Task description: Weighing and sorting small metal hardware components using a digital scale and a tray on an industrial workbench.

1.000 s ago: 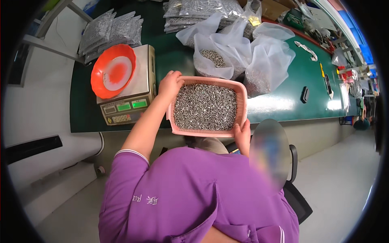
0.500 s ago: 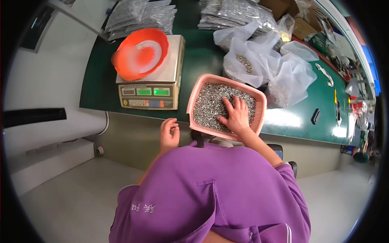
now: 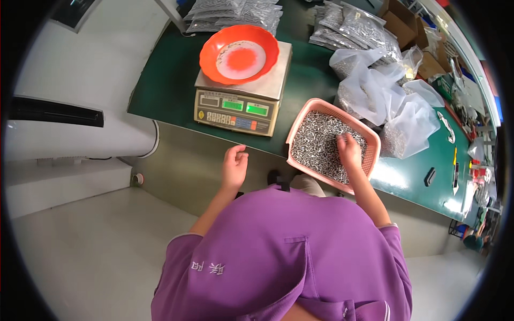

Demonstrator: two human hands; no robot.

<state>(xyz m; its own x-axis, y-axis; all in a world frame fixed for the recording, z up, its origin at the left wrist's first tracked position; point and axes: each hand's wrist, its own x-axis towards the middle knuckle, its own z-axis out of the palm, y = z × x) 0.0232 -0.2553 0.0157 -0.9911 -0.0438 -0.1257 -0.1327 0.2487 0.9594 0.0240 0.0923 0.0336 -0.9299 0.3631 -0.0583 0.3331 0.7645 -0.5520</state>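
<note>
A pink plastic basket (image 3: 296,124) at the table's front edge holds a thick layer of small silvery metal pieces (image 3: 319,140), too small to name exactly. Inside it, on the right, my right hand (image 3: 350,152) has its fingers curled down into the pieces; what lies within the fingers is partly hidden. My left hand (image 3: 234,166) hangs in front of the table edge, left of the basket, its fingers bent together with nothing visible in them. Behind it stands a digital scale (image 3: 235,112) with lit green displays. An orange bowl with a white-and-orange inside (image 3: 267,45) rests on its plate.
Translucent bags of metal pieces (image 3: 409,125) stand right of the basket. Sealed bags (image 3: 235,15) and more flat bags (image 3: 364,27) lie stacked at the back. A cardboard box (image 3: 400,24), a black object (image 3: 430,176) and a yellow-black cutter (image 3: 455,171) are on the right.
My right hand has gone from spread fingers on the pieces to curled fingers. My left hand stays bent by the table edge. The whole view has shifted, with the scene now further right.
</note>
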